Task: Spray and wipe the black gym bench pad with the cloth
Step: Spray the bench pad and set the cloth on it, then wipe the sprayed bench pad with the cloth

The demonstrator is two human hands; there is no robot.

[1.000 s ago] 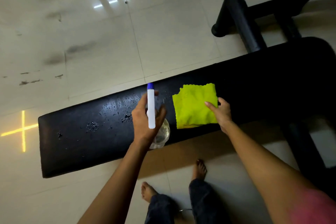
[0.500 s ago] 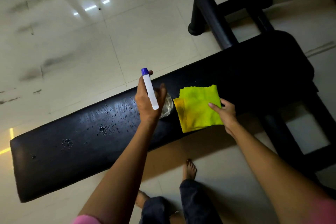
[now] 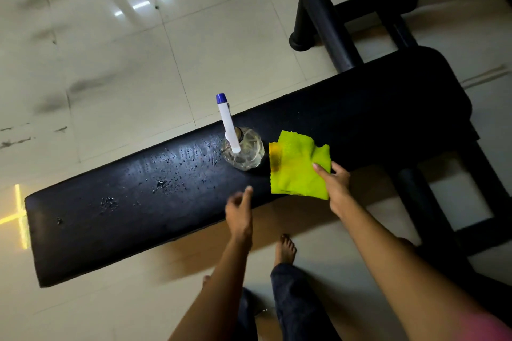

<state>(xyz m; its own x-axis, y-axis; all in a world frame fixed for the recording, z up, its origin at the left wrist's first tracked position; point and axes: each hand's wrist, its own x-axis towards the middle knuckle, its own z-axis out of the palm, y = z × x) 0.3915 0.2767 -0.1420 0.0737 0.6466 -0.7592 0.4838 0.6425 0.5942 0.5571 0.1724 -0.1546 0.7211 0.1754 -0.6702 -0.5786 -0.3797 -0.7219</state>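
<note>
Pale floor tiles [image 3: 221,50] surround the black bench pad [image 3: 138,216]; droplets [image 3: 177,166] bead its left half. Spray bottle [image 3: 243,152] stands mid-pad, cloth [image 3: 296,169] just beside it at the near edge. Right hand [image 3: 336,183] pinches the cloth; left hand [image 3: 239,210] loose, empty. Judgement: sweep cloth flat leftward, skirting the bottle.

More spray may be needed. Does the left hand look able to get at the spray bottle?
Probably yes. The left hand is open and empty by the bench pad; the spray bottle stands upright just beyond it, nothing between. The cloth lies aside, gripped by the right hand.
</note>
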